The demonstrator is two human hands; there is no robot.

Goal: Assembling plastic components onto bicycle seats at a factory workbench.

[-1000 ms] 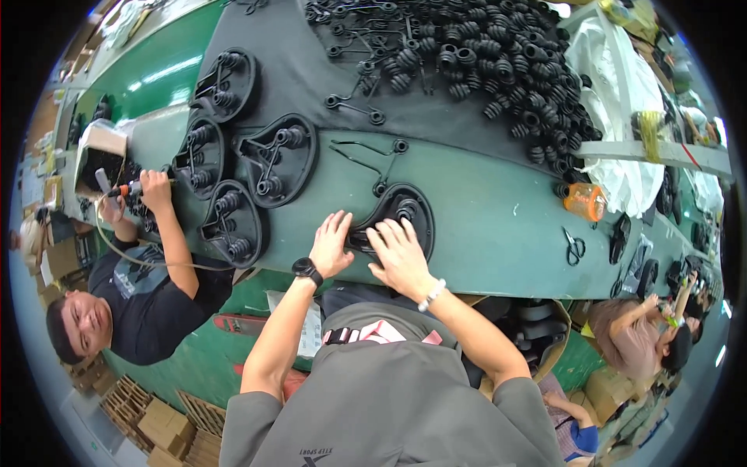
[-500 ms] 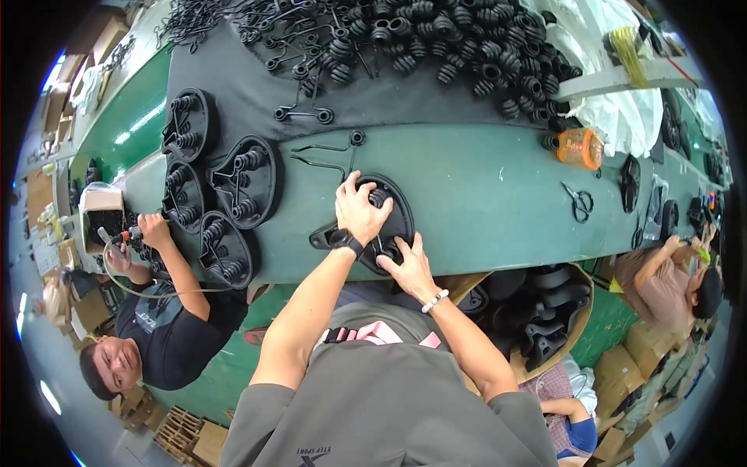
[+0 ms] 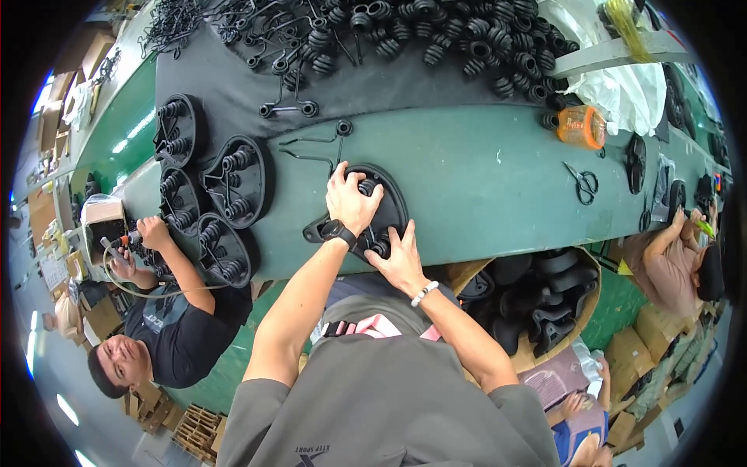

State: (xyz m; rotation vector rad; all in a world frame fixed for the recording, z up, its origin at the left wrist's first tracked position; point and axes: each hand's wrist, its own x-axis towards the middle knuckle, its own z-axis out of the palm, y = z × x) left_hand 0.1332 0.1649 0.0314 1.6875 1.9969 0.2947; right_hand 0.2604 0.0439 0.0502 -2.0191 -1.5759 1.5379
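Note:
An upturned black bicycle saddle (image 3: 395, 201) lies on the green bench in front of me, its narrow nose pointing left. My left hand (image 3: 352, 201) has its thumb and fingers curled round the far coil spring (image 3: 367, 185) inside the saddle shell. At the near side, my right hand (image 3: 400, 263) grips the other coil spring (image 3: 380, 243) between thumb and fingers. Both hands partly cover the springs and the metalwork between them. Just beyond my left hand rests a bent black wire rail (image 3: 341, 146) with a ring at its end.
Several saddles fitted with springs (image 3: 237, 179) stand to the left. Loose springs (image 3: 475, 47) and wire rails (image 3: 284, 97) are heaped at the back. Scissors (image 3: 582, 184) and an orange jar (image 3: 582, 127) lie right. A box of saddle covers (image 3: 580, 331) is near. A co-worker (image 3: 167, 335) holds a tool at left.
My view has shifted slightly. Both hands stay on the saddle's springs, with small changes in finger position. At lower right another person's arms have moved.

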